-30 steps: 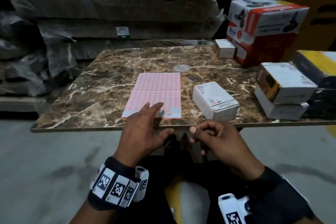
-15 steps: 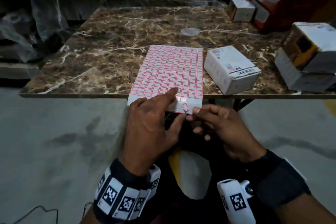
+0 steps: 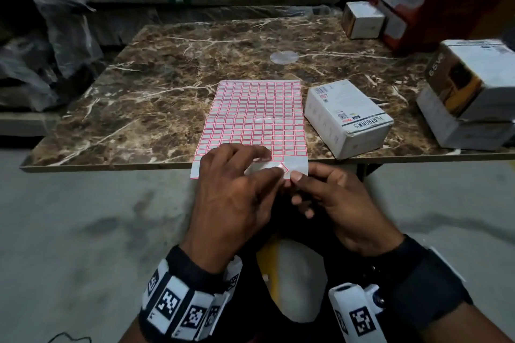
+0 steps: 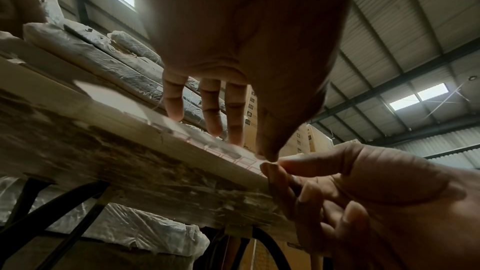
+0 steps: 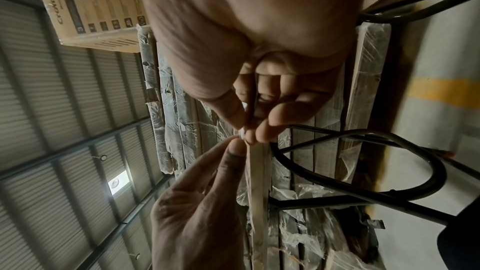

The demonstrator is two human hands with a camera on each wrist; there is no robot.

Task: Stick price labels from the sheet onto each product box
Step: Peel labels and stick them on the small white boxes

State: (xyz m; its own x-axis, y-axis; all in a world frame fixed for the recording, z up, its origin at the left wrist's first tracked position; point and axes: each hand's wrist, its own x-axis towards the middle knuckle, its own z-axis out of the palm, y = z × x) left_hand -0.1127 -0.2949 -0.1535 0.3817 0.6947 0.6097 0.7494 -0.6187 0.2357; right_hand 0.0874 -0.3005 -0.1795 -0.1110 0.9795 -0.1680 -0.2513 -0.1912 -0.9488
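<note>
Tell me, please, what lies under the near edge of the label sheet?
Most of the label sheet lies on the marble table; its near edge overhangs. The left hand covers part of it.

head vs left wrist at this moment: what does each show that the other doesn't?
Only head: the full label sheet with its red-bordered grid, its near edge hanging over the table edge; the white product box right of the sheet; more boxes at far right.

Only left wrist: the table's underside and black legs, the corrugated roof with skylights.

Both: the left hand with fingers resting on the sheet, and the right hand whose thumb and forefinger pinch at a label on the sheet's near edge.
</note>
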